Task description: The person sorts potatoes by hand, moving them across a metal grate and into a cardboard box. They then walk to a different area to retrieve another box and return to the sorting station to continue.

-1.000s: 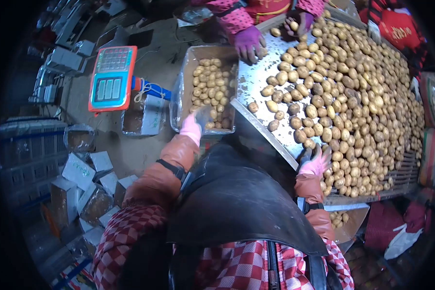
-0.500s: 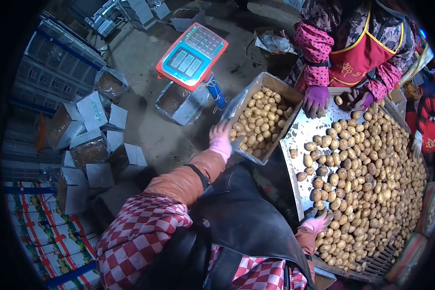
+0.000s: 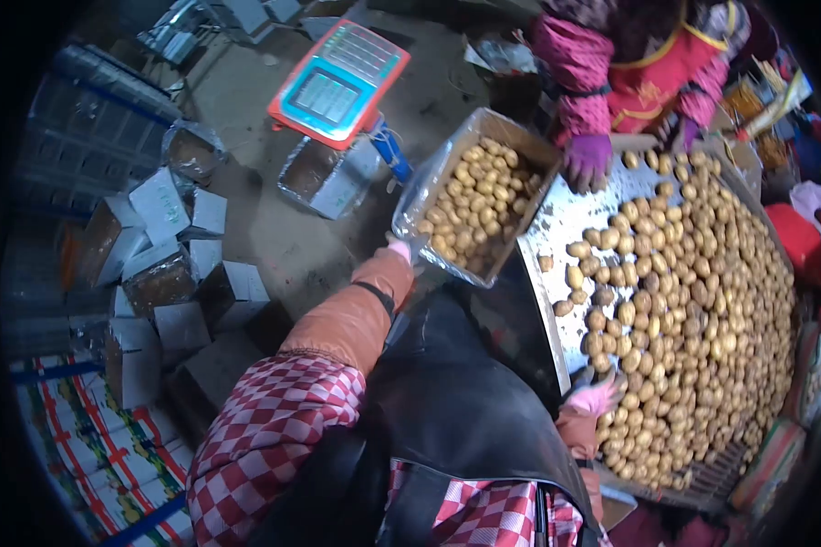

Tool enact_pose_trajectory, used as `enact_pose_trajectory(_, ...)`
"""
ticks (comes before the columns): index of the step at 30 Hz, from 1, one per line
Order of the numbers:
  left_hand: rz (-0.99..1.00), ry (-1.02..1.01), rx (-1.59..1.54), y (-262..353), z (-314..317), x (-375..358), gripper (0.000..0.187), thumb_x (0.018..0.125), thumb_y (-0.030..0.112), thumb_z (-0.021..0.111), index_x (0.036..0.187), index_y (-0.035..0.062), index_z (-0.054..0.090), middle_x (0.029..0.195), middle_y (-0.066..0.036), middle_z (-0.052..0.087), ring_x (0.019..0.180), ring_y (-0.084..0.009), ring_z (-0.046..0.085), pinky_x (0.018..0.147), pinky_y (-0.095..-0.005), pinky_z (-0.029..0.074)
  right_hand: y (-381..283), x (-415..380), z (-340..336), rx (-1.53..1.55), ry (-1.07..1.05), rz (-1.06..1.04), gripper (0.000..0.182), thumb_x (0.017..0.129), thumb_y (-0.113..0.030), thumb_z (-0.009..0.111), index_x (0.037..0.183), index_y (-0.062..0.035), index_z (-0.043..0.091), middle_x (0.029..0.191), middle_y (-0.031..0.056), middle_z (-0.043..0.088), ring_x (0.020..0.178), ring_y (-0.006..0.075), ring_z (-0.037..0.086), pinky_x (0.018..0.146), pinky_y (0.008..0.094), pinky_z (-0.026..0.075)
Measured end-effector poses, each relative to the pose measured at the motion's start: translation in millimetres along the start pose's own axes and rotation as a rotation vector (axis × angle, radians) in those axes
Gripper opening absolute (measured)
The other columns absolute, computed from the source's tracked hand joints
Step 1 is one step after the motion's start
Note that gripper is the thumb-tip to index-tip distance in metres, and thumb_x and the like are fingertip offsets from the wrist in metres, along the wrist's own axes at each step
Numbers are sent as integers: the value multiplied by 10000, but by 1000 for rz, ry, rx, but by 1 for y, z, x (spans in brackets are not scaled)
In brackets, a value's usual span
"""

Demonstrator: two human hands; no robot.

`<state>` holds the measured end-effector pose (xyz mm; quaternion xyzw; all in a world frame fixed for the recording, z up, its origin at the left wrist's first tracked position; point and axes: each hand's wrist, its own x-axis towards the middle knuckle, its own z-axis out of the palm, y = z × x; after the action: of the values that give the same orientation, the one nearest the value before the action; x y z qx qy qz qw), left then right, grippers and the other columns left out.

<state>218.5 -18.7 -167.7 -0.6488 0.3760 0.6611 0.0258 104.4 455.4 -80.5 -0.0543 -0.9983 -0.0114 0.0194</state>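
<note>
A cardboard box (image 3: 409, 202) lined with clear plastic holds many potatoes (image 3: 488, 196). My left hand (image 3: 405, 248), in a pink and grey glove, grips the box's near left corner; part of the hand is hidden behind my sleeve. My right hand (image 3: 597, 396), gloved the same way, rests with fingers apart at the near edge of a metal sorting table (image 3: 545, 239), against a broad heap of loose potatoes (image 3: 684, 328).
Across the table stands a person in a red apron (image 3: 643, 87), one purple-gloved hand (image 3: 588, 162) at its edge. A red scale (image 3: 339, 87) rises beyond an open box (image 3: 330, 178). Boxes (image 3: 160, 205) pile up on the left, near printed cartons (image 3: 87, 438).
The view has shifted slightly. My left hand has slid from over the box's rim to its near corner. The other person's right-side hand has drawn back from the potatoes.
</note>
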Motion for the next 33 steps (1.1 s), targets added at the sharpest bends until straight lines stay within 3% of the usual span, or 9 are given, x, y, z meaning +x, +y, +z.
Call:
enact_pose_trajectory(5, -89, -369, -339, 9, -14, 36, 373, 897, 291, 635, 1222, 155, 514, 1078, -74, 590, 935, -195, 581, 716, -335, 486, -1, 0, 1, 79, 80, -82, 602, 854, -424, 641, 1361, -132, 496, 1472, 121, 393, 1321, 418, 325, 1072, 549, 273)
enact_pose_trajectory(10, 88, -104, -115, 60, -43, -27, 101, 955, 230, 508, 990, 164, 576, 573, -4, 488, 401, -114, 419, 333, -262, 301, 0, -1, 0, 130, 89, -112, 583, 872, -384, 628, 1363, -103, 486, 1496, 140, 363, 1332, 431, 297, 1088, 546, 247)
enact_pose_trajectory(14, -42, 80, 96, 63, -22, -54, 184, 954, 297, 477, 1045, 177, 583, 707, -66, 577, 428, -242, 476, 376, -426, 383, -1, 0, -1, 148, 96, -130, 557, 879, -356, 623, 1353, -95, 492, 1495, 144, 367, 1328, 448, 292, 1081, 546, 252)
enact_pose_trajectory(17, 113, -280, 465, -2, -4, -52, 438, 943, 445, 475, 1142, 82, 616, 789, -156, 635, 598, -350, 595, 474, -506, 454, 0, -1, 0, 144, 113, -137, 551, 881, -357, 622, 1351, -98, 496, 1490, 140, 378, 1325, 447, 299, 1078, 548, 255)
enact_pose_trajectory(23, -240, -413, 581, 41, -12, -41, 172, 870, 229, 565, 936, 108, 668, 647, -108, 581, 466, -281, 520, 408, -413, 383, -4, 1, -2, 104, 130, -124, 558, 857, -377, 645, 1336, -117, 521, 1446, 145, 443, 1319, 439, 336, 1096, 538, 274)
enact_pose_trajectory(28, 463, -86, -165, 97, -16, 9, 244, 904, 255, 568, 1008, 61, 671, 743, -113, 649, 500, -249, 561, 463, -395, 462, -2, 3, -1, 116, 63, -98, 585, 868, -386, 616, 1375, -128, 479, 1482, 118, 401, 1354, 423, 289, 1129, 510, 225)
enact_pose_trajectory(29, 337, -372, -239, 93, -5, 29, 285, 917, 272, 556, 1065, 46, 649, 814, -115, 661, 589, -247, 598, 548, -396, 501, -4, 4, -4, 86, 31, -74, 580, 873, -389, 606, 1379, -135, 476, 1483, 105, 404, 1353, 420, 293, 1126, 510, 231)
enact_pose_trajectory(31, 158, -384, -123, 43, 49, 62, 414, 1007, 334, 323, 1133, 104, 642, 1071, -128, 666, 973, -257, 634, 911, -347, 484, -10, 5, -5, 37, 38, -53, 562, 864, -365, 625, 1356, -122, 499, 1453, 119, 437, 1314, 401, 351, 1104, 488, 289)
enact_pose_trajectory(33, 301, -651, 1213, 34, 83, -3, 390, 991, 315, 361, 1140, 91, 643, 1084, -143, 670, 1005, -274, 636, 920, -364, 484, -11, 4, -3, 48, 55, -35, 559, 865, -369, 624, 1352, -122, 504, 1445, 112, 447, 1299, 403, 375, 1098, 487, 312)
